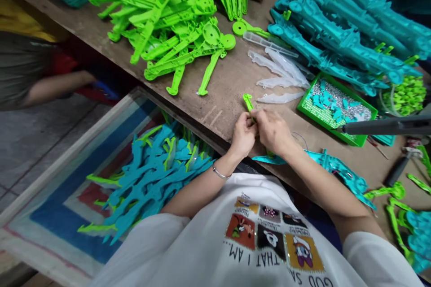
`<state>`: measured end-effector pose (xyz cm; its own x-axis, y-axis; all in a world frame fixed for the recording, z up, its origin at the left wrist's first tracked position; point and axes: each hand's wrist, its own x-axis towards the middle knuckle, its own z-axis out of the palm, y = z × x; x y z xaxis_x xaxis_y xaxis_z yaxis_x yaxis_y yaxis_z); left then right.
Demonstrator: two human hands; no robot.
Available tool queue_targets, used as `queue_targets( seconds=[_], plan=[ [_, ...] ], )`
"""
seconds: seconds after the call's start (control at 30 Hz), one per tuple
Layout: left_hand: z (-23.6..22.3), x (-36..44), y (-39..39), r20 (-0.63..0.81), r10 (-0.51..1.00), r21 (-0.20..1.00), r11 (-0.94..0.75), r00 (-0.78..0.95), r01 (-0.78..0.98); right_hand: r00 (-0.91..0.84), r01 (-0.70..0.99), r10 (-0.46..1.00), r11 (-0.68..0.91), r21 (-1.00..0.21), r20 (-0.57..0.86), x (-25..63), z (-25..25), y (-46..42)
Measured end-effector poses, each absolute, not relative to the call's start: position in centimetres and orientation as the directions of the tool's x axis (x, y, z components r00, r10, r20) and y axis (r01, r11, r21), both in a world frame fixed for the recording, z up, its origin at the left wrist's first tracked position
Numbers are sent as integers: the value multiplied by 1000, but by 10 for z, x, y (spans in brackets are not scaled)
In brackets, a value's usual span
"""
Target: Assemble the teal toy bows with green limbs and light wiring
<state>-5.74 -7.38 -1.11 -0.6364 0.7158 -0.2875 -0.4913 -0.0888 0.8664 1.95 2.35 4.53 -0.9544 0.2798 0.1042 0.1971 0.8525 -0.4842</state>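
Both my hands meet above the near edge of the bench, their fingers closed round a lime-green plastic part (pixel 248 103). Only its upper end sticks out; the rest is hidden. My left hand (pixel 244 133) grips it from the left, while my right hand (pixel 272 129) pinches it from the other side. Below my right wrist lies a teal plastic shell (pixel 348 175), partly covered by my forearm. Just beyond my hands rest several translucent white blade-shaped pieces (pixel 281 97). A green tray (pixel 311 114) of screws and small teal pieces stands to the right.
Lime-green arms (pixel 168 22) are piled at the back left, and teal shells (pixel 336 27) are stacked at the back right. A dark screwdriver-like tool (pixel 387 125) juts in from the right. Teal and green assemblies (pixel 158 166) lie in a wooden-framed bin (pixel 63 152) at lower left. Another person's leg (pixel 60 87) shows beyond.
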Motion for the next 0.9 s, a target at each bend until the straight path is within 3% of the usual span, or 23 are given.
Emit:
queue_targets(
  seconds=[0.1,0.2,0.3,0.47,0.7,0.8,0.9],
  plan=[
    [-7,-58,-73,-349,768,797,-59,-537,-601,-923,177,374,621,-764,90,31,47,42],
    [-3,-59,-72,-381,779,782,-16,-498,-623,-839,239,538,492,-837,77,48,51,57],
    [0,-61,-73,-402,777,778,11,-484,-628,-789,377,614,497,-782,10,67,56,61],
    [5,-64,-79,-411,811,739,29,-417,-673,-815,471,575,596,-650,-63,90,65,51],
    [7,-61,-85,-394,840,728,37,-373,-685,-848,495,530,774,-394,-24,83,73,9],
    [4,-60,-84,-390,838,734,34,-381,-678,-825,538,565,797,-274,24,80,68,-13],
    [2,-60,-83,-390,836,748,45,-385,-662,-778,592,623,769,-242,78,82,60,-27]
  ],
)
